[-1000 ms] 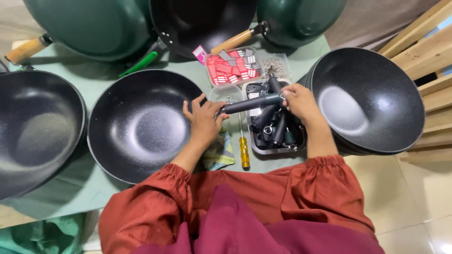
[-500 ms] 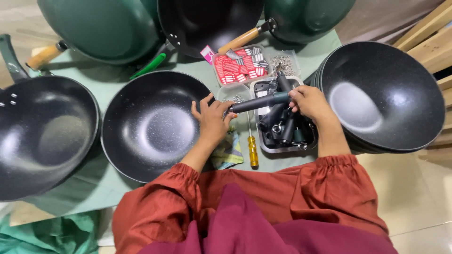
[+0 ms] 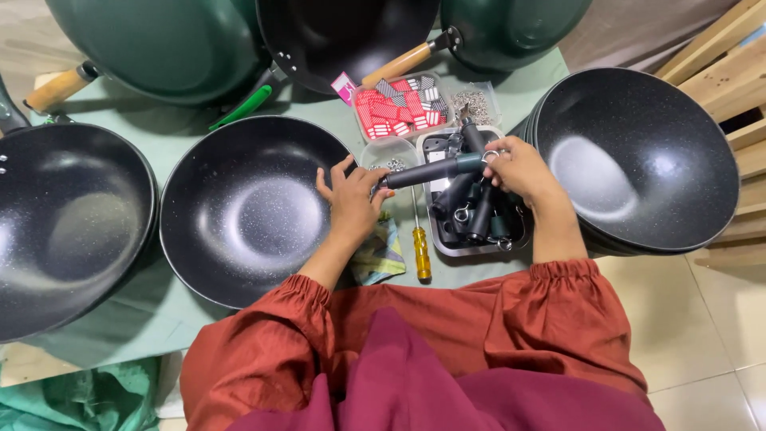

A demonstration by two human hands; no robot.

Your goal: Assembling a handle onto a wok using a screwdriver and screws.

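Hands grip one black handle [image 3: 435, 170]: left hand [image 3: 351, 199] apparently pinching its end, right hand [image 3: 519, 166] clenched around the other.

Matt black plastic handle [image 3: 431, 171], speckled semi-gloss non-stick wok [image 3: 247, 209], shiny metal tray [image 3: 447, 246], translucent yellow plastic screwdriver [image 3: 420, 252], smooth wooden pan grip [image 3: 396, 65], matt green tablecloth [image 3: 159, 311], soft rust-red cloth sleeves [image 3: 263, 351].

Pale tiled floor [image 3: 702, 319], green table covering [image 3: 152, 319], wooden slats [image 3: 718, 64]
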